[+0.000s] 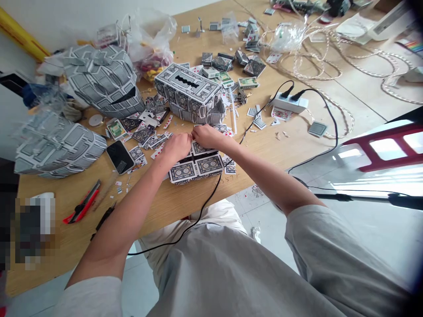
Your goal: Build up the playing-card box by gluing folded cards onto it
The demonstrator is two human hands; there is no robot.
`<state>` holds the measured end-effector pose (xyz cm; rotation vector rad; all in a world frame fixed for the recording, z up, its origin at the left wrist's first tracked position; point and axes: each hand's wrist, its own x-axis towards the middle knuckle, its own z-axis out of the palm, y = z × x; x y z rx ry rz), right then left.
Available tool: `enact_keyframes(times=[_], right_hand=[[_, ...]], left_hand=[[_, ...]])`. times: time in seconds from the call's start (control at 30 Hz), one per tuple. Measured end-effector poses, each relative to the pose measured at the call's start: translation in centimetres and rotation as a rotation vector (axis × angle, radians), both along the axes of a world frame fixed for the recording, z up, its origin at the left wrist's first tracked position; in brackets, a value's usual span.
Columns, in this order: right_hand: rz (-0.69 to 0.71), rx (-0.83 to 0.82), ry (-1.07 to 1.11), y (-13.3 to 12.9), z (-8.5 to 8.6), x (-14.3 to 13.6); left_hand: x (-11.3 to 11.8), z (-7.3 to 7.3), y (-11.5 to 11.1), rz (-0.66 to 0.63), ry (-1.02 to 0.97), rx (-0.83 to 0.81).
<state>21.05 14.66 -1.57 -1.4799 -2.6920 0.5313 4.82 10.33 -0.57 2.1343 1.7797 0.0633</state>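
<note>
A flat panel made of joined playing cards (pixel 197 167), backs up, lies near the table's front edge. My left hand (pixel 176 147) and my right hand (pixel 207 136) meet at the panel's far edge, fingers curled and pressing on the cards there. What the fingertips pinch is hidden. Just behind the hands stands a box built of playing cards (pixel 188 92) with a zigzag slot in its top. Loose cards (pixel 148 136) are scattered to the left of my hands.
Two large curved card-covered shells (pixel 102 79) (pixel 56 147) sit at left. A phone (pixel 119 156), a red utility knife (pixel 82 207), a power strip (pixel 289 103) with black cables, card packs (pixel 228 66), plastic bags and white cord (pixel 330 57) crowd the wooden table (pixel 172 207).
</note>
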Motion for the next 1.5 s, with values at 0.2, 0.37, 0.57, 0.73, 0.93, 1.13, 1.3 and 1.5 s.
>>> enact_keyframes(times=[0.2,0.37,0.57,0.73,0.93,1.13,1.3,1.5], right_hand=[[0.092,-0.026,-0.065,0.3,0.0,-0.2],[0.126,-0.053,-0.066,0.7,-0.3,-0.3],[0.076,-0.078,0.001,0.6,-0.9,-0.3],[-0.006,-0.143,0.146,0.4,0.0,0.7],[-0.144,-0.18,0.294,0.0,-0.3,2.8],[-0.126,-0.231,0.325,-0.2,-1.6,2.9],[-0.104,-0.298,0.33,0.4,-1.1,2.8],[-0.306,-0.268,0.284,0.8,-0.7,1.3]], left_hand=[[0.1,-0.3,-0.3,0.031,0.071,0.008],[0.1,-0.4,-0.3,0.011,0.111,0.0],[0.1,-0.7,-0.7,0.005,0.097,0.026],[-0.2,-0.1,-0.8,0.005,0.076,0.053],[-0.9,0.6,-1.2,-0.04,-0.069,0.085],[-1.1,-0.9,-1.3,-0.037,-0.143,0.144],[-1.1,-0.5,-1.1,-0.032,-0.122,0.109],[-1.3,0.3,-1.0,0.07,0.047,0.085]])
